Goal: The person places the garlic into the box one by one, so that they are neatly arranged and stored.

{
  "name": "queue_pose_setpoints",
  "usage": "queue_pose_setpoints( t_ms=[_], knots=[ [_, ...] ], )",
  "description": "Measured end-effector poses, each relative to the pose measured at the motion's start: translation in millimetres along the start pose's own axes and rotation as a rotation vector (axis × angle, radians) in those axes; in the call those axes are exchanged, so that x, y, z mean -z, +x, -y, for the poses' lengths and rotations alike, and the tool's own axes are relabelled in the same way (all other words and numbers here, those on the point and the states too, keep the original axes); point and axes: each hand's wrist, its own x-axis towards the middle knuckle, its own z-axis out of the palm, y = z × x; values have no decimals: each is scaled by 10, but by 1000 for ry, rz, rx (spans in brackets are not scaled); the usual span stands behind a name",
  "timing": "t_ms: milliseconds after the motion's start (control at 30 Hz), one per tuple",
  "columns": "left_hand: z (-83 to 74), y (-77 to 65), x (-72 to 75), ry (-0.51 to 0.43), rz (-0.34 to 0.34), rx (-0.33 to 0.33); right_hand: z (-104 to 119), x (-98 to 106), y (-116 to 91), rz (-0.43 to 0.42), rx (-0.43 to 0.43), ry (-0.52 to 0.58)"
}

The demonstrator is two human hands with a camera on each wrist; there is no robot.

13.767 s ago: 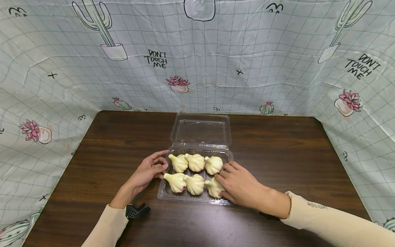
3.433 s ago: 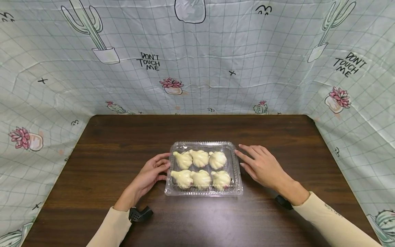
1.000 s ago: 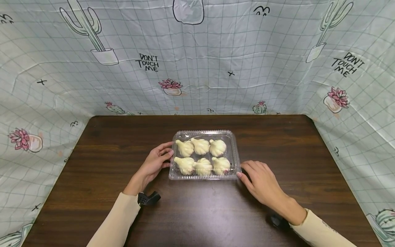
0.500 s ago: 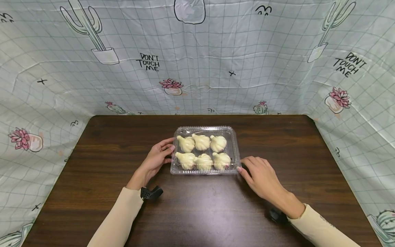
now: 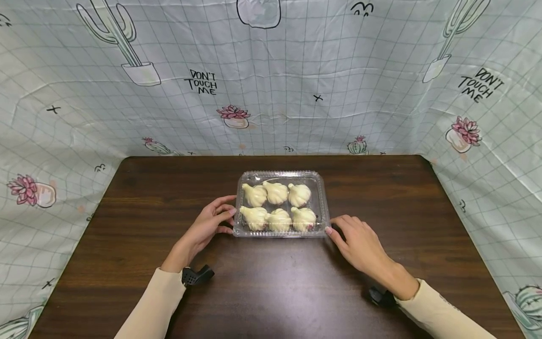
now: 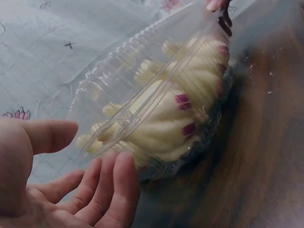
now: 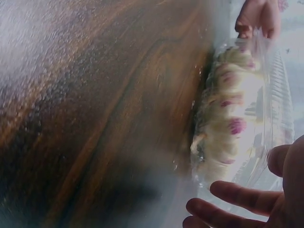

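Observation:
A clear plastic clamshell container [image 5: 279, 231] lies on the table with its lid down. Inside sit several pale garlic bulbs [image 5: 276, 193] in two rows, some with purple-pink marks that show in both wrist views. At the container's left side is my left hand [image 5: 205, 223]; its thumb [image 6: 54, 134] and fingers [image 6: 124, 178] are spread apart, the fingertips close to the rim. By the front right corner is my right hand [image 5: 360, 242], thumb tip at the rim. In the right wrist view its fingers [image 7: 242, 197] are extended beside the container, apart from the thumb.
A dark brown wooden table [image 5: 271, 292] holds the container near its back middle. Behind and at both sides hangs a pale grid-patterned cloth [image 5: 271, 94] with cactus drawings. A black wrist device [image 5: 198, 275] is strapped on my left wrist, another [image 5: 381, 296] on my right.
The lid, open at first, came down over the garlic bulbs. The container then slid toward the back of the table. Since half a second ago my left hand has drawn slightly leftward from it.

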Motion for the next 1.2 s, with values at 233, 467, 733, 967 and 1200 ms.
queue_pose_setpoints(
  t_ms=[233, 467, 733, 967, 1200],
  knots=[
    [45, -154, 27, 15, 54, -5, 3, 13, 5, 8, -16, 16],
    [108, -259, -19, 10, 93, 12, 6, 11, 1, 23, -30, 18],
    [127, -319, -84, 3, 104, 27, 8, 4, -11, 20, -30, 25],
    [130, -331, -111, 17, 111, 37, 3, 5, -11, 16, -27, 31],
    [136, -329, -130, 27, 133, 63, 21, 28, 1, 74, -63, 103]
  ],
)
